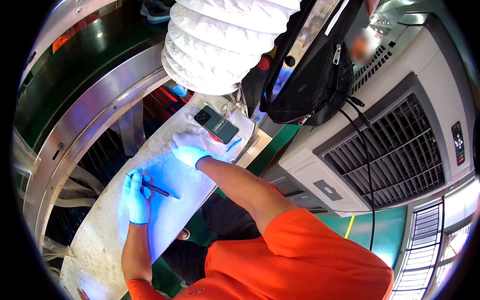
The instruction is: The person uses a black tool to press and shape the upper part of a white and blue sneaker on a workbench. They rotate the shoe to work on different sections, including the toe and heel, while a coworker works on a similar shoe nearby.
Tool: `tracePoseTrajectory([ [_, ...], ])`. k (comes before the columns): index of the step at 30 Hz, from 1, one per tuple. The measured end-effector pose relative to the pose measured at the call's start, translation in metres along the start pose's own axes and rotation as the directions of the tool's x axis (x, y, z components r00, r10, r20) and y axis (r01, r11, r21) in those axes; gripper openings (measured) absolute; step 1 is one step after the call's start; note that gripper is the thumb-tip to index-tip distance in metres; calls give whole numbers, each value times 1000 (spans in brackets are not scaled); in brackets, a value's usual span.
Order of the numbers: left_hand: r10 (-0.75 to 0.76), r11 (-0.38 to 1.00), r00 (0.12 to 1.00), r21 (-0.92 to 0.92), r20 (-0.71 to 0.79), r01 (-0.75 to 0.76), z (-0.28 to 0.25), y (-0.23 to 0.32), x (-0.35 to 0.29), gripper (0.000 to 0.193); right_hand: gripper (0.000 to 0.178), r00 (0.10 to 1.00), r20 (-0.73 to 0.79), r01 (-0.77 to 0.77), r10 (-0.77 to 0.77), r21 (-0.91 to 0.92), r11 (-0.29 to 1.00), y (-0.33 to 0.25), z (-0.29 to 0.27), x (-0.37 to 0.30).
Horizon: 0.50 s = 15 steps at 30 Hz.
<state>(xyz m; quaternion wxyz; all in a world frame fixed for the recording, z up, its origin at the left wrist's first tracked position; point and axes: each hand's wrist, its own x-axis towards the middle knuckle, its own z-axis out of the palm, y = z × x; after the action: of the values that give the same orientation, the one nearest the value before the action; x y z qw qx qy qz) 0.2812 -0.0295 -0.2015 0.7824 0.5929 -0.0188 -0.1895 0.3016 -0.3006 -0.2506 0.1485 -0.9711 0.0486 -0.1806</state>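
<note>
My left hand (136, 197), in a white knit glove tinted blue by the light, is closed around a slim dark pen-like tool (159, 190). The tool's thin tip points right, over the pale worktop (100, 235). My right hand (189, 149), gloved the same way, lies on the worktop with fingers toward the far left. Its fingers partly blend into the bright surface, and I see nothing held in them. Just beyond it lies a dark smartphone (220, 127), back side up. A small blue strip (233, 145) sits at the phone's near corner.
A white ribbed duct (220, 45) hangs over the worktop's far end. A curved metal rail (95, 95) runs along the left. Right of the worktop are a black bag (315, 90) and a large grey air cooler (390, 145) with a hanging black cable (371, 190).
</note>
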Motion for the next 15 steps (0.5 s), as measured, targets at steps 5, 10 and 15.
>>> tracePoseTrajectory([
  [5, 65, 997, 996, -33, -55, -67, 8, 9, -7, 26, 31, 1000, 5, -21, 21, 26, 999, 1, 1, 1],
  [10, 237, 971, 970, 56, -58, -234, 2, 7, -15, 24, 32, 999, -35, -29, 29, 16, 999, 5, 11, -1],
  [15, 477, 787, 858, 343, 190, -513, -13, -14, -18, 31, 32, 1000, 17, -11, 11, -17, 1000, 3, 4, 1],
])
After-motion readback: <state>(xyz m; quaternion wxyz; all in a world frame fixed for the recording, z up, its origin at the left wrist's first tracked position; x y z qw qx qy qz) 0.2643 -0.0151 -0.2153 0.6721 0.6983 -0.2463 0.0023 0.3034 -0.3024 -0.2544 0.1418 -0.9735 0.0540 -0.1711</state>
